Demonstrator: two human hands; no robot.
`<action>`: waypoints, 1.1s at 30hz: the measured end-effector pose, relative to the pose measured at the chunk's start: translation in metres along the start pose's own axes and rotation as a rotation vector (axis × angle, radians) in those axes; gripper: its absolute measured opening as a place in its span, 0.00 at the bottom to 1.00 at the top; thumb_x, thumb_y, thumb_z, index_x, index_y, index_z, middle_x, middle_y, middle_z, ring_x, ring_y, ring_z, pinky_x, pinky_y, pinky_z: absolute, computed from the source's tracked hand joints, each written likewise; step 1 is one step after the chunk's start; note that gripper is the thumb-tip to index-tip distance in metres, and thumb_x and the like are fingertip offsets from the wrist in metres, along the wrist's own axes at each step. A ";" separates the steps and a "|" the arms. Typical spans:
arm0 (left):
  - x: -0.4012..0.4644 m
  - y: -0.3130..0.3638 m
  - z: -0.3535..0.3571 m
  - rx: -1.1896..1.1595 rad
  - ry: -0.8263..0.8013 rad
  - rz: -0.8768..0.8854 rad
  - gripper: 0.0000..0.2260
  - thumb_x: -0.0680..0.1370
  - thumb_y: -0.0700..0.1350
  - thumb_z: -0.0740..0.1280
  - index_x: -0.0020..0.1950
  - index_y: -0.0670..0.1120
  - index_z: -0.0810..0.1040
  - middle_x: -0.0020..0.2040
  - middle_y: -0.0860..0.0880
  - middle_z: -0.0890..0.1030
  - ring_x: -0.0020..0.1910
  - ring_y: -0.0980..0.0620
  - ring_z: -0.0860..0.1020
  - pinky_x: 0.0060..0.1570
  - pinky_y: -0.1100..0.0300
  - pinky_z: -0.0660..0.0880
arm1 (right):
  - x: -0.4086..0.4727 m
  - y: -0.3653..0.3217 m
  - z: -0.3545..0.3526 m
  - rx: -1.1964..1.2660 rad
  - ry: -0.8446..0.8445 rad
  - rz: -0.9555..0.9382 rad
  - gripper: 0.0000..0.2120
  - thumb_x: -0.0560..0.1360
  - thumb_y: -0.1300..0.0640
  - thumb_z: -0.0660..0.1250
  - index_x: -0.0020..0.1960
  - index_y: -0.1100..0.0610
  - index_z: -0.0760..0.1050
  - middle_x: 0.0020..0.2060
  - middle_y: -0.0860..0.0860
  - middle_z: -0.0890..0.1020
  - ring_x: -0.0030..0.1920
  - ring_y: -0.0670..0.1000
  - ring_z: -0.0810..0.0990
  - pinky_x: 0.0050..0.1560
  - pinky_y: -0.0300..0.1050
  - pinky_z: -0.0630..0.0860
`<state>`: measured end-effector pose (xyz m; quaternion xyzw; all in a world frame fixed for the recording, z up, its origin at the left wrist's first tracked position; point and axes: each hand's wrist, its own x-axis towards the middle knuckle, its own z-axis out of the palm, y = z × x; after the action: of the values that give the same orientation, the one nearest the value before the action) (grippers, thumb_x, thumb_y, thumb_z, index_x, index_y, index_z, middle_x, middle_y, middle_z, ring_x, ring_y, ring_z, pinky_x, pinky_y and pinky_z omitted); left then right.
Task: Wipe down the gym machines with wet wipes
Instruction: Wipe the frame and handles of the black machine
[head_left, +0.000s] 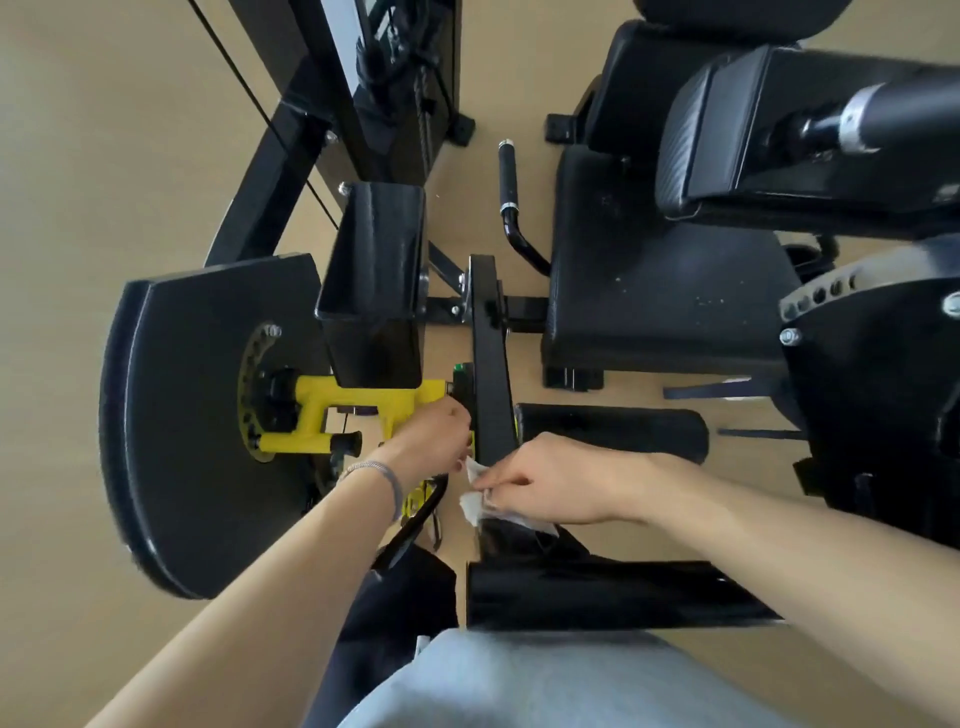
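Right hand (550, 480) pinches a crumpled white wipe (475, 499) against the black machine arm (488, 364), while the left hand (431, 441), bracelet (376, 478) on wrist, grips beside the yellow adjuster (353, 410).

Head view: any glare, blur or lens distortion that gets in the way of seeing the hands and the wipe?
Head view: strong wide-angle bending at the edges; soft, even light with mild sheen on the black upright bar; slight motion softness on the left hand; the right hand and the white wipe it pinches read clearly.
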<state>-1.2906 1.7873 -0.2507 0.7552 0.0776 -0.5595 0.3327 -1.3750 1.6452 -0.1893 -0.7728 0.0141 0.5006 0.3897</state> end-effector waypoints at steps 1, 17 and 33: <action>-0.006 0.001 0.000 0.026 -0.011 0.020 0.07 0.84 0.42 0.57 0.56 0.43 0.73 0.50 0.40 0.80 0.45 0.42 0.80 0.54 0.44 0.81 | -0.006 -0.004 0.004 -0.014 0.004 0.017 0.21 0.79 0.43 0.56 0.64 0.46 0.81 0.61 0.50 0.83 0.57 0.51 0.82 0.62 0.54 0.78; -0.077 0.005 -0.010 0.303 -0.076 0.284 0.18 0.84 0.50 0.56 0.59 0.39 0.78 0.55 0.39 0.83 0.54 0.39 0.82 0.60 0.40 0.78 | -0.080 -0.046 0.026 0.058 0.338 0.015 0.12 0.81 0.44 0.64 0.55 0.46 0.84 0.48 0.40 0.84 0.50 0.41 0.81 0.57 0.46 0.79; -0.163 0.001 0.030 0.361 0.208 0.472 0.19 0.87 0.47 0.52 0.61 0.41 0.79 0.58 0.43 0.81 0.58 0.44 0.77 0.60 0.51 0.72 | -0.117 -0.024 0.090 -0.202 0.881 -0.491 0.09 0.79 0.62 0.68 0.58 0.56 0.83 0.54 0.48 0.84 0.55 0.43 0.79 0.60 0.31 0.72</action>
<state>-1.3729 1.8097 -0.1090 0.8524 -0.1667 -0.3914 0.3041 -1.4924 1.6743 -0.1017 -0.9248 -0.0532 0.0202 0.3763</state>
